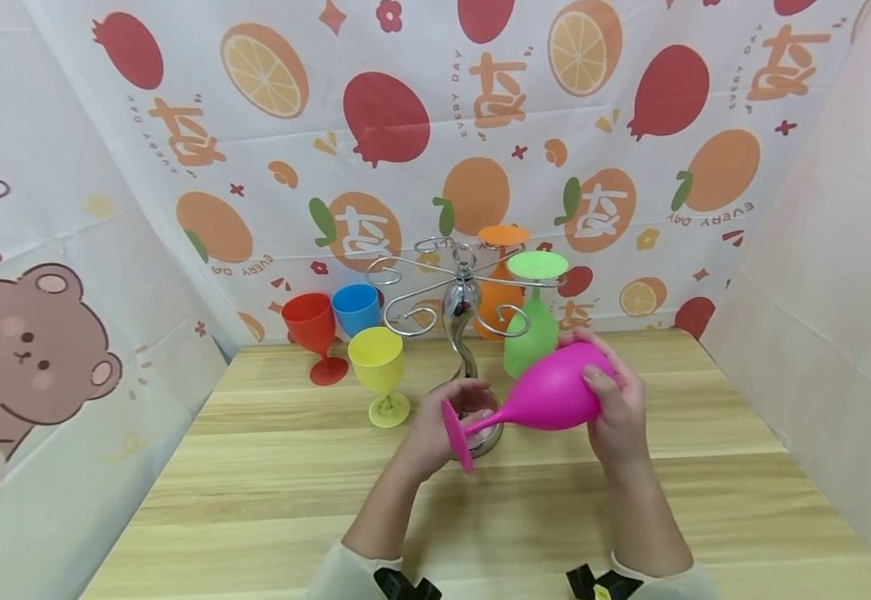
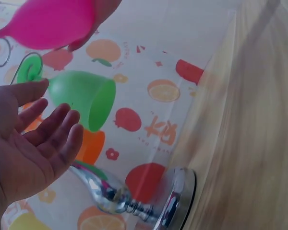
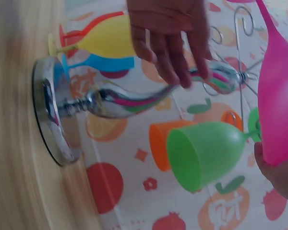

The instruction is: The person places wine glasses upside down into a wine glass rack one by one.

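A bright pink plastic goblet [image 1: 555, 390] is tilted nearly sideways above the table, its foot toward the left. My right hand [image 1: 623, 408] grips it by the bowl, thumb on the near side. My left hand [image 1: 429, 429] is beside the stem and foot; in the left wrist view its fingers [image 2: 62, 132] are loosely spread, apart from the goblet. Behind both hands stands a chrome glass rack [image 1: 459, 310] with curled wire arms. From its right side hang a green goblet [image 1: 531, 337] and an orange goblet [image 1: 500, 298], both upside down.
Left of the rack, a red goblet [image 1: 311, 323], a blue goblet [image 1: 357, 308] and a yellow goblet [image 1: 377, 360] stand upright on the wooden table [image 1: 255, 483]. A fruit-print cloth [image 1: 420, 192] hangs behind the table's back edge, with pale cloths at both sides.
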### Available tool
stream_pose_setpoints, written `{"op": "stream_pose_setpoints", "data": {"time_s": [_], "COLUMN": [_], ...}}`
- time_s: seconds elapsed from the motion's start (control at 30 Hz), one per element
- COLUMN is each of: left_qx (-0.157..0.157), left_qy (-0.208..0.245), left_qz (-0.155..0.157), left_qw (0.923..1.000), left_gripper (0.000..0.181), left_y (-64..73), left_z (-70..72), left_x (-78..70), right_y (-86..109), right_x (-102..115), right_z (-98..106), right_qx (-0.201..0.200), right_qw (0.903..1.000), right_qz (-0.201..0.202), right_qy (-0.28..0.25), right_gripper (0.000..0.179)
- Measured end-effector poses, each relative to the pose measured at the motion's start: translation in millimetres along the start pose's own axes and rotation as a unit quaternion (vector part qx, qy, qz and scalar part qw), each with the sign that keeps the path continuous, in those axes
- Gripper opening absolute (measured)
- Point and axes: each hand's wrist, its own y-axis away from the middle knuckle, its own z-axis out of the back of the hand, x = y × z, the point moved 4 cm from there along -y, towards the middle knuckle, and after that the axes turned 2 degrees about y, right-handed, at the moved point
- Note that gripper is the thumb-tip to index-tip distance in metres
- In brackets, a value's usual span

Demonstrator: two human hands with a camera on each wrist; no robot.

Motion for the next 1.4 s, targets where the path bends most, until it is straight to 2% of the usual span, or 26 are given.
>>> {"op": "stream_pose_setpoints", "data": {"time_s": [0.07,0.27,0.43,0.67,0.83,1.0,1.1,1.3,1.4], "left_qx": [0.015,0.057,0.055,0.056,0.065,0.087,0.097,0.103,0.100], "left_qy": [0.015,0.060,0.048,0.047,0.065,0.122,0.147,0.189,0.213], "left_qz": [-0.011,0.005,-0.025,-0.048,-0.068,-0.080,-0.076,-0.071,-0.048], "left_qw": [0.9997,0.9966,0.9970,0.9961,0.9934,0.9855,0.9814,0.9740,0.9708], "left_gripper": [0.050,0.071,0.072,0.071,0.069,0.070,0.072,0.073,0.075], "left_y": [2.8,13.7,17.9,20.5,20.6,15.3,13.2,10.7,9.8], "left_z": [-4.5,-19.8,-27.0,-26.7,-24.5,-19.6,-17.0,-13.7,-12.2], "left_x": [-7.2,-31.4,-45.1,-52.6,-49.7,-29.4,-21.5,-20.1,-19.2], "right_y": [0.6,4.0,7.4,9.0,8.7,9.5,10.2,10.2,10.2], "right_x": [-2.9,-10.4,-15.1,-16.8,-17.1,-18.1,-19.6,-20.7,-20.4], "right_z": [-4.9,-16.3,-23.0,-27.0,-27.8,-27.6,-26.7,-23.9,-22.0], "right_qx": [0.001,0.009,0.022,0.042,0.055,0.070,0.083,0.127,0.150], "right_qw": [0.9999,0.9991,0.9982,0.9979,0.9973,0.9961,0.9941,0.9866,0.9823], "right_qz": [-0.006,-0.036,-0.051,-0.045,-0.041,-0.044,-0.050,-0.056,-0.064], "right_qy": [-0.009,-0.021,-0.021,-0.021,-0.024,-0.034,-0.050,-0.085,-0.092], "right_gripper": [0.040,0.043,0.046,0.047,0.045,0.043,0.042,0.044,0.046]}}
